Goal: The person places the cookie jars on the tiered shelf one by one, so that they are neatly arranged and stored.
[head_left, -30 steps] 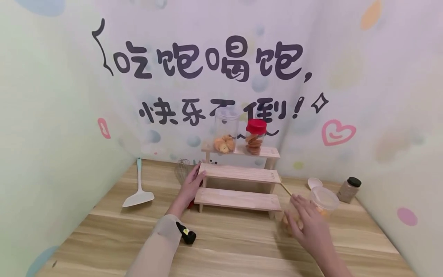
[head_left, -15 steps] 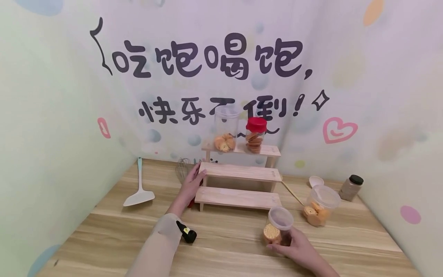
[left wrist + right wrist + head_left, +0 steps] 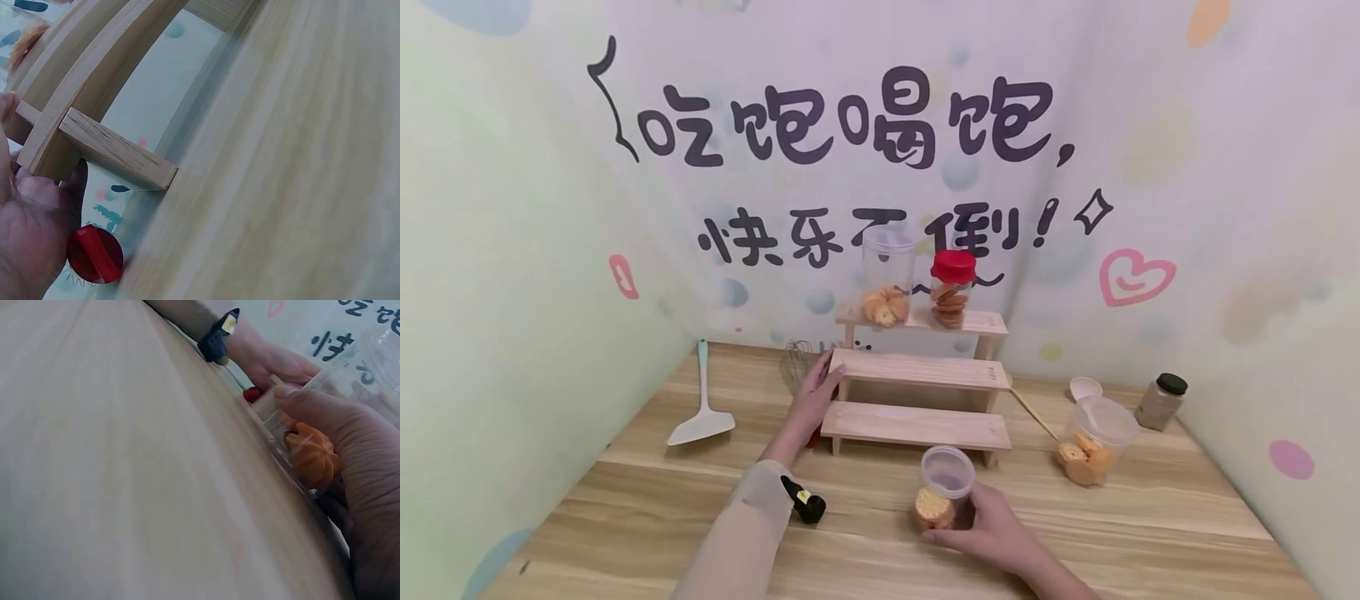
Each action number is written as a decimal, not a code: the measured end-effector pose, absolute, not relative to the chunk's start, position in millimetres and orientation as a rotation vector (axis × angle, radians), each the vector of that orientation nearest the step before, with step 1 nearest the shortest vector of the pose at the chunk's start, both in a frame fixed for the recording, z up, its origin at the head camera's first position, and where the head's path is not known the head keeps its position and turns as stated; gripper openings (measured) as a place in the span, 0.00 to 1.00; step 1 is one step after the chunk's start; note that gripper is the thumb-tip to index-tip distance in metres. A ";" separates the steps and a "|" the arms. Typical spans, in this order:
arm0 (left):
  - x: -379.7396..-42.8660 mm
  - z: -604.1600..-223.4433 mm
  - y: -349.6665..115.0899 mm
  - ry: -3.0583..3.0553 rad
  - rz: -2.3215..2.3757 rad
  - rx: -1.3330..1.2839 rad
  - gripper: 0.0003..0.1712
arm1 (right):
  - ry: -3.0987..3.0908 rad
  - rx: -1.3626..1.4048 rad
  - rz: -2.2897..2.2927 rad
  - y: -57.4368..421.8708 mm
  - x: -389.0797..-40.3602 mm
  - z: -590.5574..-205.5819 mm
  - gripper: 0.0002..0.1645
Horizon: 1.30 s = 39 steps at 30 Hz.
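A three-tier wooden display stand point(image 3: 917, 423) stands at the middle of the table. My left hand point(image 3: 811, 404) grips the left end of its middle tier; in the left wrist view the palm point(image 3: 37, 219) lies against the board's end. My right hand point(image 3: 996, 533) holds a clear plastic jar point(image 3: 947, 475) of cookies in front of the lowest tier, low at the tabletop. Through the jar wall an orange ridged cookie point(image 3: 312, 459) shows in the right wrist view. On the top tier are a tall clear jar point(image 3: 889, 267) with cookies and a red-lidded cookie jar point(image 3: 953, 292).
Another clear cookie jar point(image 3: 1093, 446) stands at right, near a thin stick point(image 3: 1032, 410), a pale spoon point(image 3: 1086, 388) and a black-lidded jar point(image 3: 1161, 404). A white spatula point(image 3: 702, 421) lies at left. A whisk point(image 3: 797, 362) and a red round object point(image 3: 95, 254) are beside my left hand.
My right hand has taken hold of the small cookie jar and brought it from the stand's right side leftward to its front. The left hand keeps its grip on the stand.
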<state>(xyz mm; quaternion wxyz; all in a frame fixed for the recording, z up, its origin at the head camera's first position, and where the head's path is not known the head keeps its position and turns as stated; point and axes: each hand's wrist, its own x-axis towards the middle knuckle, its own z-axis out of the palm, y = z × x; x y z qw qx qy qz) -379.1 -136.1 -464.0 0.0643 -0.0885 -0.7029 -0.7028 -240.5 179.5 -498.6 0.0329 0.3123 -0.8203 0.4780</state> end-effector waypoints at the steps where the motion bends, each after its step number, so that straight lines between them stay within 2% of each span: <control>1: -378.9 -463.6 -136.8 -2.121 -2.121 -0.268 0.41 | -2.521 0.984 1.473 172.3 -243.6 -498.2 0.36; 8: -376.5 -461.7 -139.3 -2.155 -2.129 -0.285 0.42 | -2.586 1.057 1.397 120.6 -262.9 -494.4 0.37; 14: -370.6 -454.3 -134.4 -2.119 -2.146 -0.302 0.39 | -2.542 1.183 1.310 92.4 -273.6 -492.0 0.38; 28: -380.8 -463.2 -136.4 -2.059 -2.169 -0.287 0.39 | -2.418 1.206 1.404 87.2 -274.3 -488.4 0.37; 39: -377.7 -463.5 -137.1 -2.102 -2.122 -0.258 0.42 | -2.042 1.037 1.328 90.8 -280.7 -488.6 0.40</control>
